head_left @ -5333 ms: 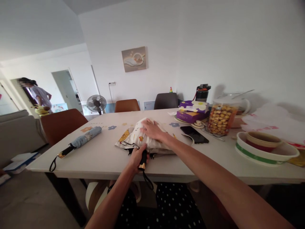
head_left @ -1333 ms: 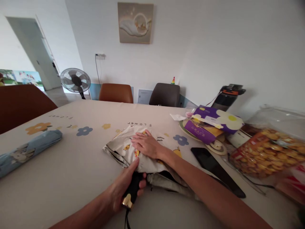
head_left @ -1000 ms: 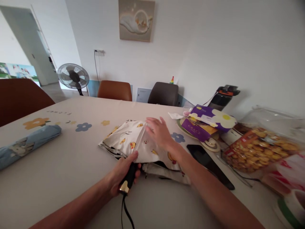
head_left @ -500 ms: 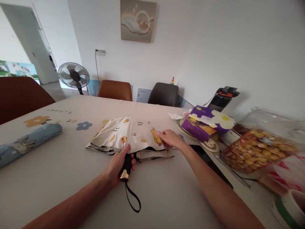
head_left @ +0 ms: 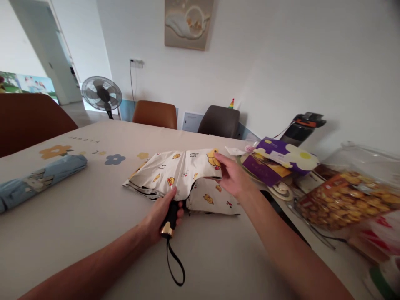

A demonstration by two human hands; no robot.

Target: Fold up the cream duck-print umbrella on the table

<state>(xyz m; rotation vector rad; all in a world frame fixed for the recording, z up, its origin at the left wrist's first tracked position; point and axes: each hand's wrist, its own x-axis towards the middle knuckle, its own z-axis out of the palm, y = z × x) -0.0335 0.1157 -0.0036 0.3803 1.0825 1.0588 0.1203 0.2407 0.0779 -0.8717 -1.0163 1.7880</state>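
A cream umbrella (head_left: 175,168) printed with yellow ducks lies collapsed but loosely spread on the table, its handle toward me. My left hand (head_left: 162,214) is wrapped round the black handle, thumb up against the fabric; a gold cap and a black wrist strap (head_left: 176,264) stick out below. At the umbrella's right side, my right hand (head_left: 233,173) pinches the edge of one canopy panel and holds it up. Beneath that raised panel, another printed fold shows. Some right fingers are hidden behind the cloth.
A folded blue umbrella (head_left: 43,181) lies at the left. Crowding the right side are purple boxes (head_left: 278,160), a dark bottle (head_left: 301,129), a clear tub of cookies (head_left: 346,198) and a flat black device (head_left: 284,216). Chairs (head_left: 154,113) and a fan (head_left: 101,93) stand beyond the table.
My right hand has lifted the right canopy panel, baring the printed fold under it. My left hand keeps its hold on the handle. The whole view has shifted slightly.
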